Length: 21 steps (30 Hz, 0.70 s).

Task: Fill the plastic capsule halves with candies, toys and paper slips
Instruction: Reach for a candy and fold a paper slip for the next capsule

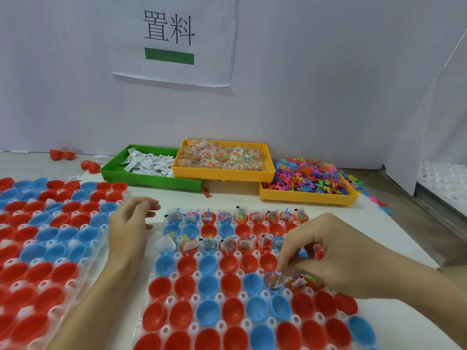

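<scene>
At lower right of the frame, the right hand (336, 251) pinched a candy packet (284, 277) over a blue capsule half (274, 282) in the near tray (161, 330). The left hand (131, 223), fingers loosely curled and holding nothing, hovered between that tray and a second tray (97, 258) at left. Behind stood a green bin (149, 179) of paper slips, a yellow bin (222, 174) of candies, and another yellow bin (308, 197) of toys.

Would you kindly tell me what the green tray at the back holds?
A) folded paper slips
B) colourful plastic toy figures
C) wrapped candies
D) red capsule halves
A: the green tray holds white printed paper slips, while the candies and toy figures lie in the two yellow trays beside it.
</scene>
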Motion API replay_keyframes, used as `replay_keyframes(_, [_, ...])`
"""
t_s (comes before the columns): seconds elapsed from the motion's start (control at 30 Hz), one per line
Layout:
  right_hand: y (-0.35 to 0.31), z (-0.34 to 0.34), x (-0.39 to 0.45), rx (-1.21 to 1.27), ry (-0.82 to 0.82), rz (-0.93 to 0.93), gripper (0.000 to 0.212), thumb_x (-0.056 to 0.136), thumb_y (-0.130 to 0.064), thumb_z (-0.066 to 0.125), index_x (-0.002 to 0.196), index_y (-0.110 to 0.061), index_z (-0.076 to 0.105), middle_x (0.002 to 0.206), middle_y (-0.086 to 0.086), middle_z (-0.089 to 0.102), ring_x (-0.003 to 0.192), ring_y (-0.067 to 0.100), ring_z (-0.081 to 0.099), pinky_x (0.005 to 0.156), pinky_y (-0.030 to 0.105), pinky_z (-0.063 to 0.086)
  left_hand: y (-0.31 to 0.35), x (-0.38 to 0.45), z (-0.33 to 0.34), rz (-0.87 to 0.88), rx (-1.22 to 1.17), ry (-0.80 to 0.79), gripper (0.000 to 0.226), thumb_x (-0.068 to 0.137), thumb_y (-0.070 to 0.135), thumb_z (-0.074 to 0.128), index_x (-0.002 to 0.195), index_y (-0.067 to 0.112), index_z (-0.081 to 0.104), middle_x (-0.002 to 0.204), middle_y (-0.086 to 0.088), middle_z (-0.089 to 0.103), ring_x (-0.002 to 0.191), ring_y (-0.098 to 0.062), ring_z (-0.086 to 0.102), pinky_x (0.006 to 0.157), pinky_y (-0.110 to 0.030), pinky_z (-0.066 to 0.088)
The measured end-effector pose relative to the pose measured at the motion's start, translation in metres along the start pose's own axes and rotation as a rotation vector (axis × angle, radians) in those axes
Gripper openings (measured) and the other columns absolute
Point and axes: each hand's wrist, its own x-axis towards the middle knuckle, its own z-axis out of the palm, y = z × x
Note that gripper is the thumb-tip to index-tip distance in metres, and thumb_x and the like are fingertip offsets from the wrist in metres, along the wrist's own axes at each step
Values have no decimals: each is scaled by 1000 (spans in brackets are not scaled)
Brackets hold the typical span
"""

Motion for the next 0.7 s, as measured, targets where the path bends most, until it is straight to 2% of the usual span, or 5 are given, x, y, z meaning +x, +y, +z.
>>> replay_keyframes(0.33, [10,14,0,-104,32,-30,31,82,4,73,78,-27,79,78,-23,70,79,1,67,67,8,46,-6,2,0,29,40,-19,29,97,10,46,84,20,69,93,-1,71,93,-19,63,74,-38,47])
replay_keyframes(0.47, [14,20,-1,-162,-19,-23,27,85,-2,74,83,-29,79,77,-29,63,84,-2,64,72,8,46,-6,2,0,41,54,-28,29,97,8,45,85,18,69,93,-1,71,93,-19,63,73,-36,48])
replay_keyframes(0.7, [22,30,1,-249,-79,-28,15,90,-17,73,91,-31,78,90,-26,60,92,-3,57,76,11,45,-4,1,1,40,61,-37,32,94,2,43,85,16,69,93,0,70,91,-17,62,72,-33,48])
